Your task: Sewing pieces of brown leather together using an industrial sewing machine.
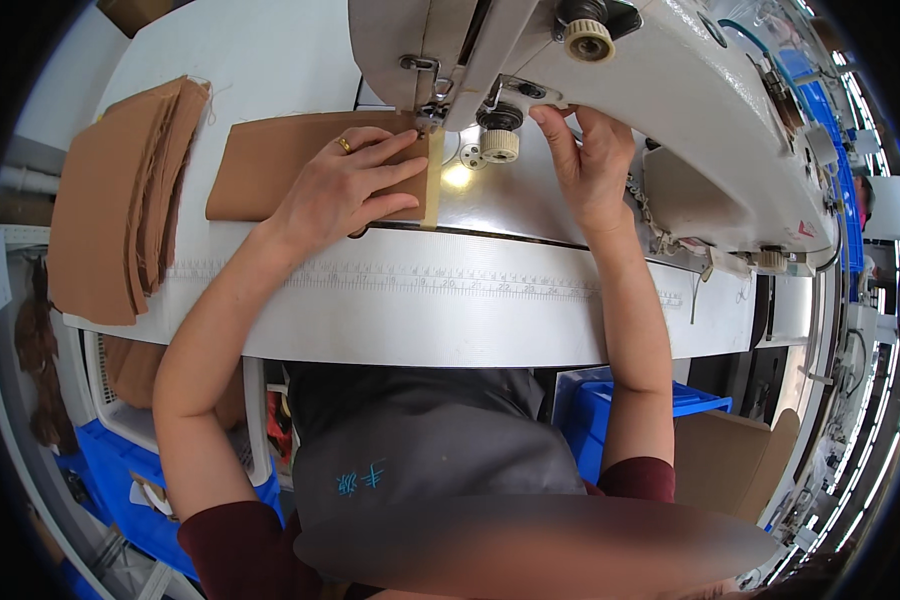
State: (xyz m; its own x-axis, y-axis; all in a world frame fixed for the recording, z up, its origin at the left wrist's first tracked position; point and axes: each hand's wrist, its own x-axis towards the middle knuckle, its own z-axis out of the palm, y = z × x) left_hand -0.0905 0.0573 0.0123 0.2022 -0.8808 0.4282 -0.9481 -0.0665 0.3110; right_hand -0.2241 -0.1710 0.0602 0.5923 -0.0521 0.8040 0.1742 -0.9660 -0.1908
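My left hand lies open on a folded piece of brown fabric, fingers spread, with the fingertips close to the presser foot of a white sewing machine. A yellowish strip runs along the fabric's right edge, beside those fingertips. My right hand is raised under the machine's arm, right of a cream tension knob. Its fingers are curled together against the machine's underside. Whatever they pinch there, if anything, is hidden.
A stack of brown fabric pieces lies at the left of the white table. A printed ruler crosses the table's front. Below are a white basket with brown fabric, blue crates and cardboard.
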